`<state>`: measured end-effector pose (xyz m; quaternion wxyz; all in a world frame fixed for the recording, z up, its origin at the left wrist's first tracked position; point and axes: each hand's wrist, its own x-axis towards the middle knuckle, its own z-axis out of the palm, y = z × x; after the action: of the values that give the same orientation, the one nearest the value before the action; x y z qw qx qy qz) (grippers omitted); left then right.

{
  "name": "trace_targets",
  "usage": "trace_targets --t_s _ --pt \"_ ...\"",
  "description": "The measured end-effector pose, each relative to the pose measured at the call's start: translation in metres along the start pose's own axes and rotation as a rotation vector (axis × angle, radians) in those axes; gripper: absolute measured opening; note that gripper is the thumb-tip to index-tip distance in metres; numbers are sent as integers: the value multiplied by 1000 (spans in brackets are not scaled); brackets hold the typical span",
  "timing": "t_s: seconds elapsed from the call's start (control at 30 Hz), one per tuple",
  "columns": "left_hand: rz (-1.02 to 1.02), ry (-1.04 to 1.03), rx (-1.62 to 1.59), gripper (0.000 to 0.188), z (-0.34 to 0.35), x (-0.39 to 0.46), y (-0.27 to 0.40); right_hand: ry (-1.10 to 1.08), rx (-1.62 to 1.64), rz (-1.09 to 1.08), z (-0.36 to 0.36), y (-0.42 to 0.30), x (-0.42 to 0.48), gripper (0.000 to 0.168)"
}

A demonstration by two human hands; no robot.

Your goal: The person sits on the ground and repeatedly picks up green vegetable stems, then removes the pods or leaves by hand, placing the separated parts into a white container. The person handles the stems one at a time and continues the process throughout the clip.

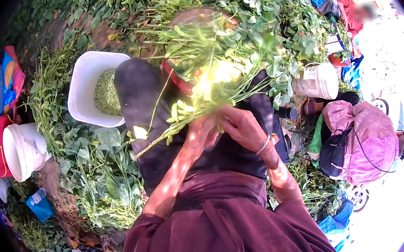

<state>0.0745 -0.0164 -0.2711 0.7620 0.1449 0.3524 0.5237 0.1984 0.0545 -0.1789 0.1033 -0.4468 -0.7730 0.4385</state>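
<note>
My left hand [202, 132] grips the stalk of a podded bean plant [178, 122] above my lap. Its bare stem end points to the lower left, past my knee. Close beside it, my right hand [242, 124], with a bangle on the wrist, has its fingers pinched on the same plant near a small green pod. What lies inside the fingertips is partly hidden. Just beyond the hands, a heap of bean plants [195, 51] covers most of a red tub [180, 79] between my knees. Glaring sunlight washes out part of the foliage.
Left of my knee stands a white square bucket [83, 78] with shelled green beans [107, 98] inside. Farther left lies a white round bucket [24, 150]. At right are another white bucket [318, 81], a dark bottle [287, 113] and a person in pink [365, 140]. Cut plants [101, 174] litter the ground.
</note>
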Motion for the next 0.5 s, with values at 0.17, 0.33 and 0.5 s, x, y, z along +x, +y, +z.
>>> trace_targets --t_s 0.17,0.33,0.5 --pt "-141 32 -75 19 2 -1 12 129 -280 -190 0 -10 40 15" --pt "-151 18 -165 20 -7 3 2 -211 -601 62 10 -3 76 18" --pt "-142 -20 -244 17 -7 1 1 -121 -248 -142 7 39 74 16"
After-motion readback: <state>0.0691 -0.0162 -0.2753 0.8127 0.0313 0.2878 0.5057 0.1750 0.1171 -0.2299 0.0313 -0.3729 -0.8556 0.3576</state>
